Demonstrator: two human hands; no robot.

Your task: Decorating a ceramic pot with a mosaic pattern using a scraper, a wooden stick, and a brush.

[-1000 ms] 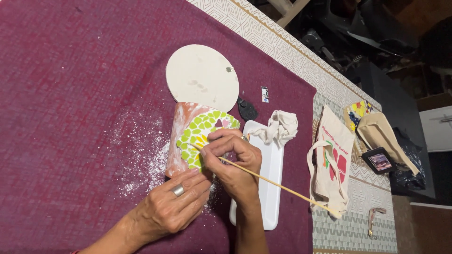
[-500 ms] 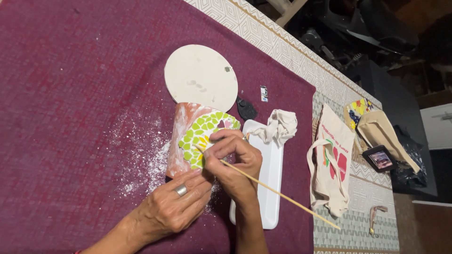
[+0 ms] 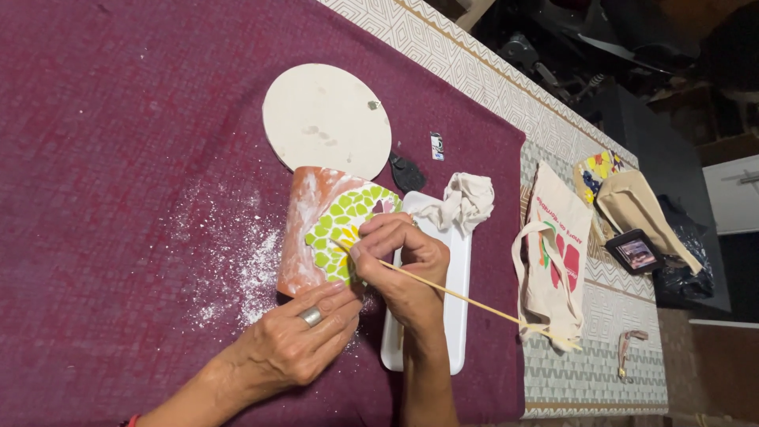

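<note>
A terracotta pot (image 3: 307,229) lies on its side on the maroon cloth (image 3: 118,158), its surface covered with green and yellow mosaic pieces (image 3: 346,220). My left hand (image 3: 304,336), wearing a ring, presses against the pot's near end and steadies it. My right hand (image 3: 403,265) pinches a thin wooden stick (image 3: 474,300), whose tip touches the mosaic near the yellow pieces. The stick's free end points right, over the tote bag.
A pale round disc (image 3: 326,120) lies beyond the pot. A white tray (image 3: 457,316) with a crumpled rag (image 3: 462,202) sits under my right wrist. White powder (image 3: 237,269) is scattered left of the pot. A tote bag (image 3: 553,261) and small items lie on the patterned cloth.
My right hand has shifted slightly along the mosaic with the stick, whose free end swung lower. The left hand stays on the pot.
</note>
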